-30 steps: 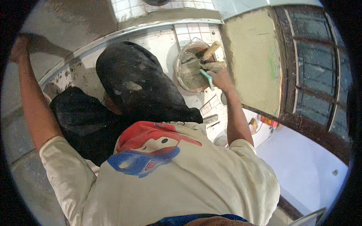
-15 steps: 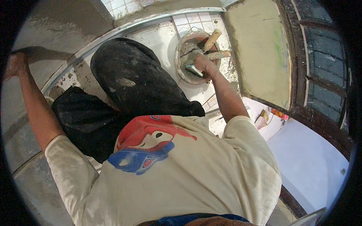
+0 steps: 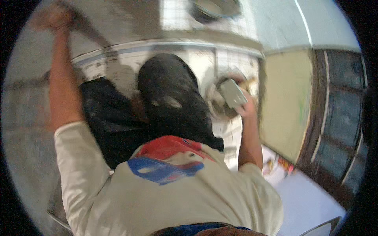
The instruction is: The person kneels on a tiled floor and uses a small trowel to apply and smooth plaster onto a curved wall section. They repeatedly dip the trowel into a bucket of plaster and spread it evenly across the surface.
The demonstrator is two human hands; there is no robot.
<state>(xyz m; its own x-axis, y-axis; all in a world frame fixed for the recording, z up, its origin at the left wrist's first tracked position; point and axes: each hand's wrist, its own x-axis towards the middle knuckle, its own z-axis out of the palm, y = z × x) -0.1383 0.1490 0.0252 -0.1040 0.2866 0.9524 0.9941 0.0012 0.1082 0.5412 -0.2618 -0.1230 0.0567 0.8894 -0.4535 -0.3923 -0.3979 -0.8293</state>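
My right hand [image 3: 247, 107] grips a flat, pale grey rectangular tool [image 3: 233, 93], holding it by one end above a round bucket [image 3: 214, 103]. Grey, mortar-like material shows inside the bucket. At the bucket's right side, wooden handles [image 3: 249, 84] are blurred and partly hidden by the tool and my hand. My left arm stretches out to the far left, where my left hand [image 3: 53, 19] is at the grey wall [image 3: 112, 17]. Its fingers look extended and hold nothing that I can see, though motion smears them.
My bent knee [image 3: 169, 84] in dark trousers is left of the bucket. Beyond a pale ledge [image 3: 197, 44] stands another round container [image 3: 210, 11] near white tiles. A plastered yellowish panel [image 3: 285, 94] and a dark framed window [image 3: 340, 106] are on the right.
My right hand has lifted the flat tool out of the bucket, turning its face into view. The view has shifted, so the bucket sits lower and farther right.
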